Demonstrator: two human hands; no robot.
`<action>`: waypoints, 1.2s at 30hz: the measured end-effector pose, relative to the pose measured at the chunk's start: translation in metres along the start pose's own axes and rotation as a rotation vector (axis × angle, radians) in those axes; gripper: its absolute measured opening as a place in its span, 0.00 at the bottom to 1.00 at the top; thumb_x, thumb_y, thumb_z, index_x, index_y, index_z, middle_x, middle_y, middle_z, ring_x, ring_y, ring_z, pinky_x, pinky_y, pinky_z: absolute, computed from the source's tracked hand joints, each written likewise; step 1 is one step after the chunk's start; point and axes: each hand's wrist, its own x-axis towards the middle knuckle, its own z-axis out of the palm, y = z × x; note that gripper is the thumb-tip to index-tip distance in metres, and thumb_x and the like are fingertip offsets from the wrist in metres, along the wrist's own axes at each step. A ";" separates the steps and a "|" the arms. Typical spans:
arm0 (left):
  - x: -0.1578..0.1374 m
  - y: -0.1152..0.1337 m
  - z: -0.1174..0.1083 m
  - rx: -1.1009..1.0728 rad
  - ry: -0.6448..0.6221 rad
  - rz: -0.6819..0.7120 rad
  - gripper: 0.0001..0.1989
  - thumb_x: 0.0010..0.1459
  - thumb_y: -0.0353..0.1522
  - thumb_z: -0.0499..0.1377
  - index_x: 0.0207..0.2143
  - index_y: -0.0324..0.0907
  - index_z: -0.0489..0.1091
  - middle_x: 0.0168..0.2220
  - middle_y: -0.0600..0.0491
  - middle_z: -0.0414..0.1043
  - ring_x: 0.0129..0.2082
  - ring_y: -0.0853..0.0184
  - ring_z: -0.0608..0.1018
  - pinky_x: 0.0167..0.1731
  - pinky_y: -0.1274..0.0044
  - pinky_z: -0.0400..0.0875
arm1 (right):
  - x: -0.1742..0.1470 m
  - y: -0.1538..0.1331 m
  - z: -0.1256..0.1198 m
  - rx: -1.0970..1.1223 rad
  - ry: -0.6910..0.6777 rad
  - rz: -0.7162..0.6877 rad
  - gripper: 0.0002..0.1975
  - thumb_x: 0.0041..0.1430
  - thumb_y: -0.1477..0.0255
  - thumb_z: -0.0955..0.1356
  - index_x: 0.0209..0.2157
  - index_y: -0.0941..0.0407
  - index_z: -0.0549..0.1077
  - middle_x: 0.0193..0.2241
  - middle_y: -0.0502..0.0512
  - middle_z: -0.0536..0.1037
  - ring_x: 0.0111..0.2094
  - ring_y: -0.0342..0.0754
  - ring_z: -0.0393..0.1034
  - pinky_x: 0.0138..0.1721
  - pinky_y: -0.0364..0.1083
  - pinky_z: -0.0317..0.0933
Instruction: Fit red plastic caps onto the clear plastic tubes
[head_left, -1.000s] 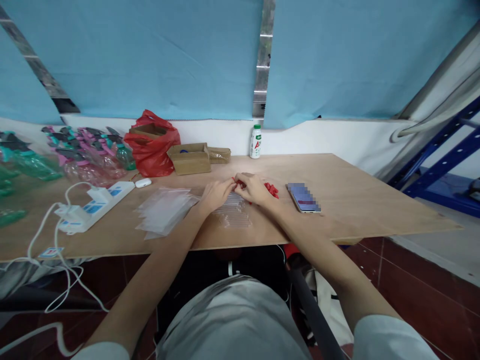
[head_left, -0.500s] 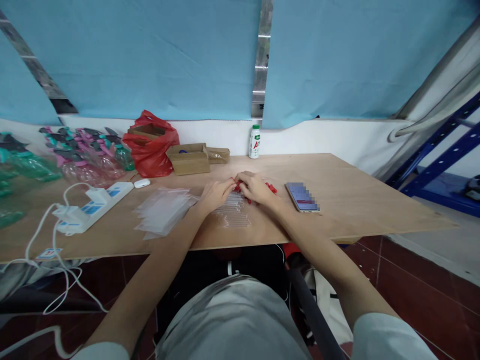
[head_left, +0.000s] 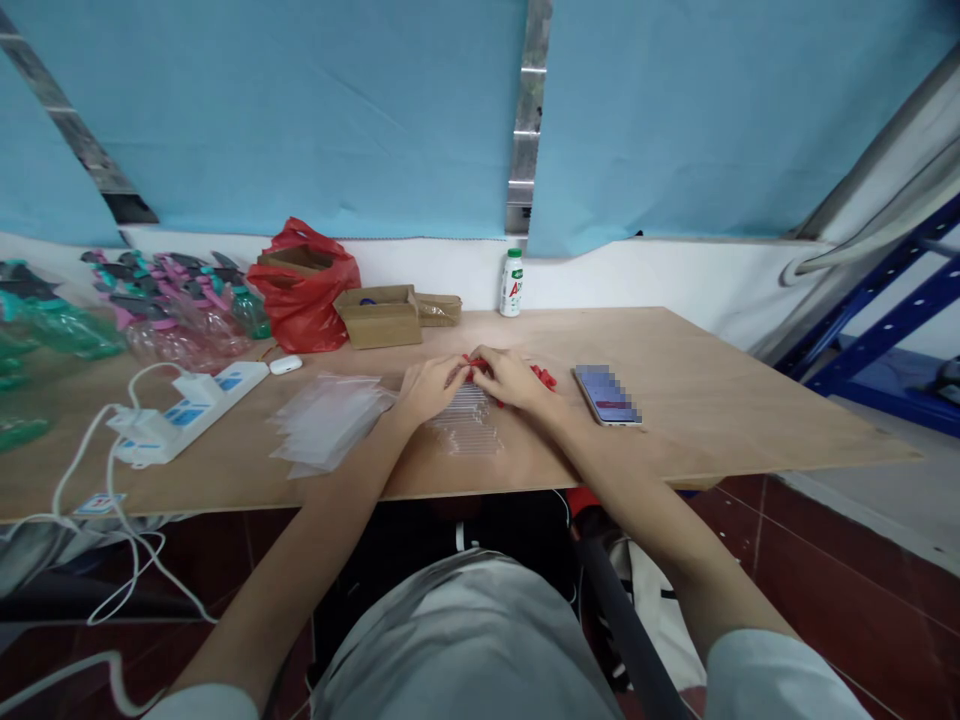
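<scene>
My left hand (head_left: 435, 386) and my right hand (head_left: 507, 378) meet over the middle of the wooden table, fingertips almost touching. Between them are small red pieces (head_left: 474, 366), too small to name. Both hands are closed at the fingertips on these pieces. Below the hands lie several thin clear sticks (head_left: 466, 412) in rows, partly covered by my fingers. More loose red pieces (head_left: 544, 377) lie just right of my right hand. Left of my left hand is a spread stack of clear plastic bags (head_left: 330, 420).
A phone (head_left: 607, 395) lies at the right. At the left are a power strip (head_left: 199, 410) with cables, a white earbud case (head_left: 286, 365) and spray bottles (head_left: 180, 310). Behind stand a red plastic bag (head_left: 307, 300), an open cardboard box (head_left: 381, 322) and a white bottle (head_left: 511, 285).
Both hands stay in nearly the same place, with slight finger movement around the red pieces. The whole view has shifted slightly.
</scene>
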 end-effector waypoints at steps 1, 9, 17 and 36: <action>0.000 0.000 0.000 0.001 0.000 0.006 0.19 0.78 0.43 0.49 0.51 0.49 0.78 0.49 0.50 0.83 0.48 0.58 0.82 0.44 0.70 0.69 | 0.001 0.000 0.000 -0.010 0.007 0.008 0.10 0.70 0.70 0.66 0.48 0.56 0.77 0.37 0.56 0.84 0.34 0.50 0.74 0.40 0.46 0.60; 0.000 -0.001 0.003 0.008 0.009 0.033 0.19 0.78 0.42 0.49 0.52 0.48 0.78 0.51 0.50 0.83 0.50 0.58 0.82 0.46 0.70 0.71 | 0.003 -0.001 0.003 -0.028 0.050 0.012 0.08 0.65 0.73 0.68 0.44 0.57 0.78 0.37 0.57 0.84 0.35 0.49 0.74 0.41 0.45 0.62; 0.002 -0.007 0.006 0.032 0.006 0.065 0.23 0.79 0.43 0.47 0.52 0.47 0.80 0.50 0.48 0.84 0.48 0.59 0.83 0.47 0.71 0.71 | 0.005 -0.001 0.009 -0.029 0.093 -0.034 0.09 0.62 0.77 0.67 0.41 0.59 0.80 0.34 0.57 0.83 0.33 0.48 0.73 0.39 0.44 0.61; 0.003 -0.010 0.003 -0.150 0.054 0.195 0.21 0.79 0.43 0.47 0.51 0.47 0.79 0.48 0.50 0.83 0.45 0.62 0.82 0.47 0.72 0.72 | 0.001 0.021 -0.021 0.786 -0.120 0.179 0.22 0.62 0.51 0.76 0.39 0.57 0.80 0.28 0.51 0.79 0.27 0.43 0.71 0.30 0.43 0.68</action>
